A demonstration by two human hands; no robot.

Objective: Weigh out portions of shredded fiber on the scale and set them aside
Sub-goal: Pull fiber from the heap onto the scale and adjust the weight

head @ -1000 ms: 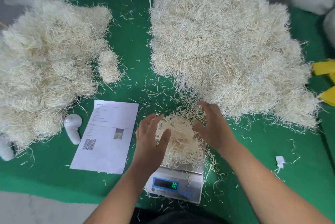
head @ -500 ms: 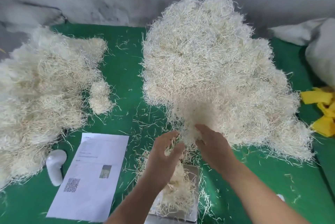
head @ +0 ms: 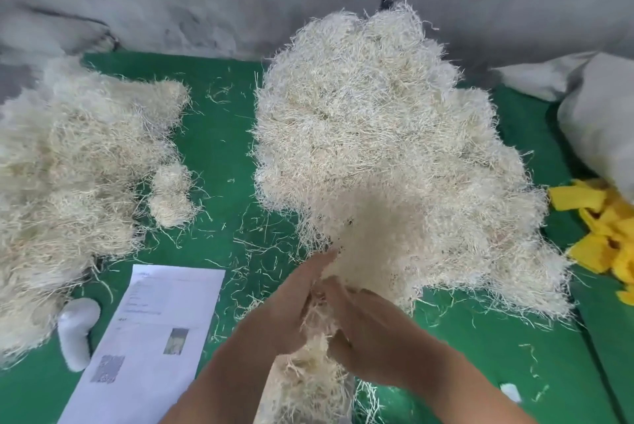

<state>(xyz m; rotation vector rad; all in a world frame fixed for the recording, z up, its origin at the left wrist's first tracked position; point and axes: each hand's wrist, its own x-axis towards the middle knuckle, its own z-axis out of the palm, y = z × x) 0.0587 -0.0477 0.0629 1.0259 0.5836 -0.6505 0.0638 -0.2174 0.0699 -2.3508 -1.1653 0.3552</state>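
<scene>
A big heap of pale shredded fiber (head: pixel 394 156) lies on the green table cover (head: pixel 219 135), centre right. My left hand (head: pixel 291 303) and my right hand (head: pixel 374 334) meet at its near edge. Between them they grip a tuft of fiber (head: pixel 317 315) that hangs down from the heap. Right below the hands sits a loose portion of fiber (head: pixel 305 386); it and my forearms hide the scale. At the left lies a second wide heap of fiber (head: pixel 68 183), with a small separate clump (head: pixel 169 194) beside it.
A printed sheet with a QR code (head: pixel 154 348) lies near left, a white handheld device (head: pixel 77 331) beside it. Yellow pieces (head: pixel 603 235) and a pale sack (head: pixel 600 122) fill the right edge. A white scrap (head: pixel 511 391) and stray strands dot the cloth. A grey wall stands behind.
Both hands left the portion on the scale, moved forward to the big heap's near edge and closed together on a tuft. The view tilted up, so the scale's display dropped out of frame.
</scene>
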